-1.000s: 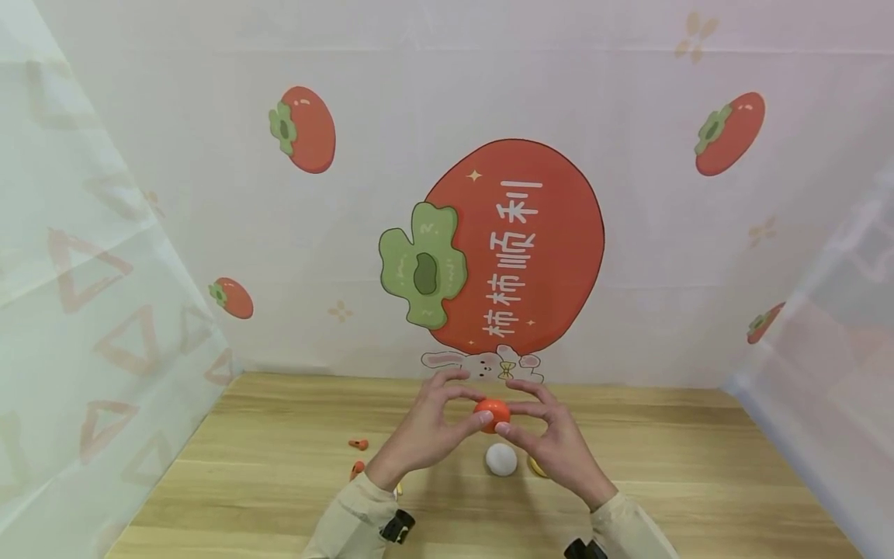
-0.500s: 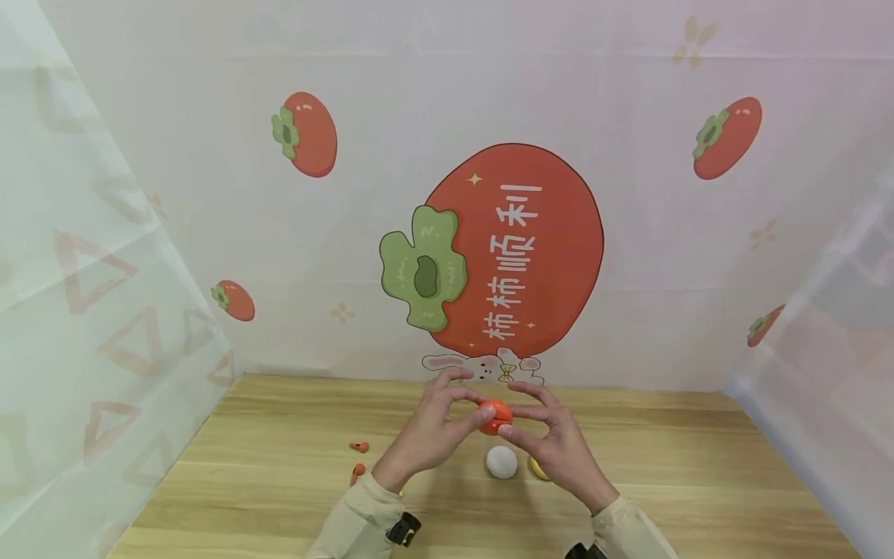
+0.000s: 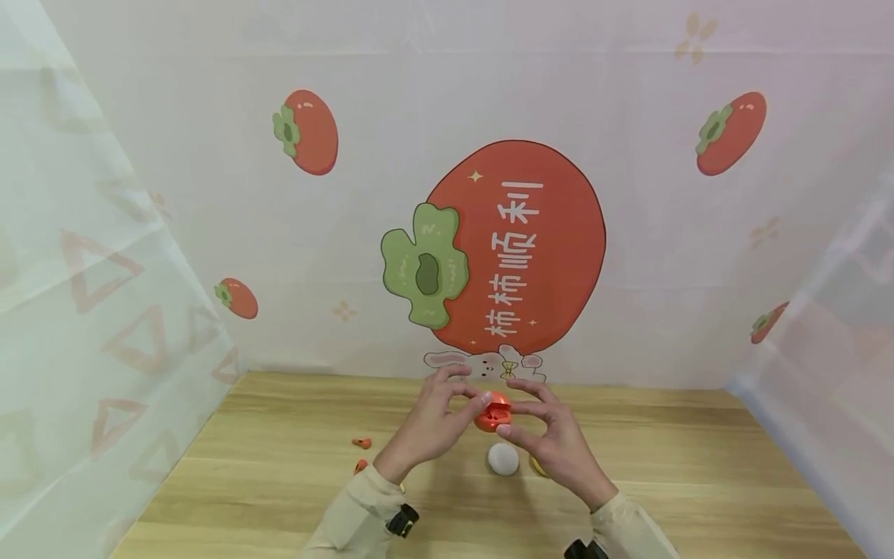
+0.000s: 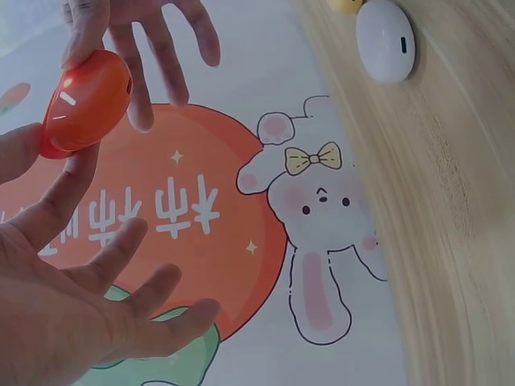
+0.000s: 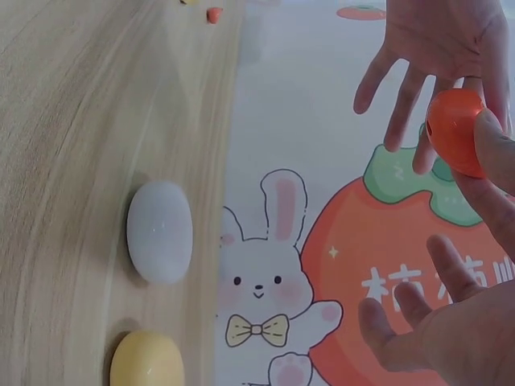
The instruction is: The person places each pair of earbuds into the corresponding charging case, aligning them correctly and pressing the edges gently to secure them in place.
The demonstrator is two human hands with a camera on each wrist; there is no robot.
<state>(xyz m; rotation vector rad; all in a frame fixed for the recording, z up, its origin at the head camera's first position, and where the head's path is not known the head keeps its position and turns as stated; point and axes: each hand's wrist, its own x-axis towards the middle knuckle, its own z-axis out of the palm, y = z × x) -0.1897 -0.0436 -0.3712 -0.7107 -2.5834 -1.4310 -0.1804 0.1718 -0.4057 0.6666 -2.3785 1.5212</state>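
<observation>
Above the table, both hands hold an orange earbud charging case (image 3: 493, 419) between them. Its lid is raised, and the dark-marked inside faces the head camera. My left hand (image 3: 429, 423) pinches the case between thumb and forefinger, with the thumb on the lid. From the other side, my right hand (image 3: 559, 446) grips it with the thumb low on the front and a finger behind. The remaining fingers of both hands are spread. Two orange earbuds, one farther back (image 3: 362, 443) and one nearer (image 3: 360, 466), lie left of my left wrist.
A white earbud case (image 3: 503, 460) sits on the wooden table (image 3: 663, 458) below the hands. Beside it a yellow case (image 5: 147, 362) is partly hidden by my right hand in the head view. A printed cloth (image 3: 649, 233) stands behind the table.
The orange case was shut a second ago; a dark gap then showed, and now its lid is lifted. My left thumb has moved slightly up with the lid. The right hand has barely moved.
</observation>
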